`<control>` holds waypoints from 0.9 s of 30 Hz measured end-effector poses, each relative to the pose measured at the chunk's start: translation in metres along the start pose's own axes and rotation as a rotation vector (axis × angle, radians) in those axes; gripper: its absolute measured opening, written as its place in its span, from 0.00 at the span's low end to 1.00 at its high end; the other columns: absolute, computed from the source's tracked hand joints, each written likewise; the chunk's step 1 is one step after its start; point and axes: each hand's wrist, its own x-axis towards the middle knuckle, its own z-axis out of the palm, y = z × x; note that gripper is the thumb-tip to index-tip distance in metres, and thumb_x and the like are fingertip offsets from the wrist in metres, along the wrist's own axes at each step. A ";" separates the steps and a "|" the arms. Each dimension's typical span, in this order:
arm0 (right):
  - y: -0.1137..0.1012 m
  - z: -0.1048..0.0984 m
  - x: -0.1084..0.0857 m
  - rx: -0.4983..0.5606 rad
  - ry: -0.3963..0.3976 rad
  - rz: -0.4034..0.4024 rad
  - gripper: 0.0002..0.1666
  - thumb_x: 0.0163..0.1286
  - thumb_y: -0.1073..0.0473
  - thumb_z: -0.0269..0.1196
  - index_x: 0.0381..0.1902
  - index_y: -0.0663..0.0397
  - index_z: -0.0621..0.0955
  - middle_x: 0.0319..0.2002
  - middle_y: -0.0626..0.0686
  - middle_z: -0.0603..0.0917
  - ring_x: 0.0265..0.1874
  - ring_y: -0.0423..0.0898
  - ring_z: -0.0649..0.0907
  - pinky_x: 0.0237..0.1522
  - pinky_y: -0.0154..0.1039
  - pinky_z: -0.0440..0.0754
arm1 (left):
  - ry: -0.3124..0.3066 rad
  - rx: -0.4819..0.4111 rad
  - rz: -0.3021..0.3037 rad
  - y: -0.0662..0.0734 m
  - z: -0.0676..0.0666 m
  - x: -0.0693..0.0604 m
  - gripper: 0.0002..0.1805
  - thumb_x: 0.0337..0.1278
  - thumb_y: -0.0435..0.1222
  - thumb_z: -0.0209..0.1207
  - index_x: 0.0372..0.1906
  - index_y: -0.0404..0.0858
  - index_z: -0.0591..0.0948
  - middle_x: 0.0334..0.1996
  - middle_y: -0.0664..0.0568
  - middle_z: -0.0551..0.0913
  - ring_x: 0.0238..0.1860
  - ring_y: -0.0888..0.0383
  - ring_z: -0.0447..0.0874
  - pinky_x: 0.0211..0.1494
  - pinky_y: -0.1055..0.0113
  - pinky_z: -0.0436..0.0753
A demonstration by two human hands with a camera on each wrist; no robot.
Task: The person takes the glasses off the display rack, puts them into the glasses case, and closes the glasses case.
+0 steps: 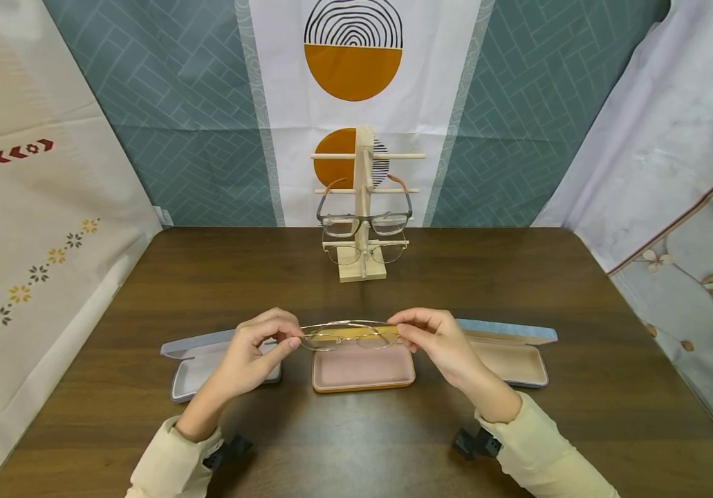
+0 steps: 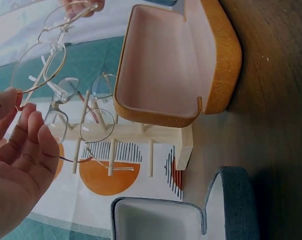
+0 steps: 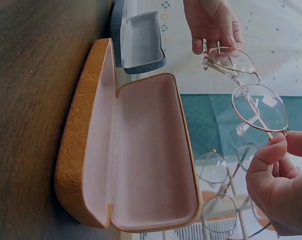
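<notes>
Thin gold-rimmed round glasses (image 1: 348,337) are held level above an open orange case with pink lining (image 1: 364,368). The left hand (image 1: 255,351) pinches one end of the frame between thumb and fingers, and the right hand (image 1: 446,349) pinches the other end. In the left wrist view the left hand (image 2: 22,165) grips the rim's outer corner near a lens of the glasses (image 2: 39,65). The right wrist view shows the right hand (image 3: 281,180) pinching the hinge corner of the glasses (image 3: 260,107), whose temples look folded behind the lenses.
Two more open cases stand on the table, a grey-blue one (image 1: 184,382) on the left and a blue one with beige lining (image 1: 533,366) on the right. Behind, a wooden rack (image 1: 364,273) carries dark-framed glasses (image 1: 365,220) above a thin-rimmed pair (image 1: 387,257).
</notes>
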 end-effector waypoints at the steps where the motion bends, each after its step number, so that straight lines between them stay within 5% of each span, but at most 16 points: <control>1: 0.001 0.000 0.000 0.000 -0.002 -0.001 0.13 0.63 0.72 0.54 0.42 0.81 0.74 0.27 0.45 0.79 0.23 0.38 0.75 0.28 0.30 0.75 | 0.007 0.002 -0.003 0.000 0.000 -0.001 0.12 0.45 0.17 0.59 0.32 0.35 0.81 0.32 0.48 0.78 0.29 0.61 0.71 0.30 0.71 0.72; 12: 0.006 0.002 -0.002 -0.085 -0.061 -0.058 0.14 0.59 0.73 0.60 0.43 0.77 0.76 0.29 0.45 0.80 0.26 0.39 0.77 0.28 0.30 0.75 | 0.067 0.024 -0.041 0.001 -0.003 -0.008 0.13 0.42 0.16 0.60 0.33 0.34 0.82 0.32 0.47 0.80 0.29 0.62 0.74 0.31 0.73 0.74; 19: 0.011 0.008 0.000 -0.121 -0.044 -0.060 0.12 0.59 0.72 0.60 0.41 0.74 0.78 0.32 0.64 0.80 0.26 0.39 0.79 0.28 0.31 0.77 | 0.089 -0.035 -0.070 -0.003 -0.004 -0.016 0.14 0.41 0.14 0.59 0.32 0.34 0.82 0.31 0.44 0.80 0.31 0.61 0.76 0.32 0.74 0.75; 27: 0.016 0.015 0.004 -0.119 -0.046 -0.064 0.12 0.59 0.73 0.60 0.41 0.75 0.78 0.32 0.71 0.78 0.26 0.40 0.80 0.29 0.33 0.79 | 0.103 -0.066 -0.122 -0.008 -0.007 -0.024 0.13 0.42 0.14 0.58 0.30 0.32 0.82 0.30 0.42 0.80 0.31 0.62 0.77 0.32 0.73 0.76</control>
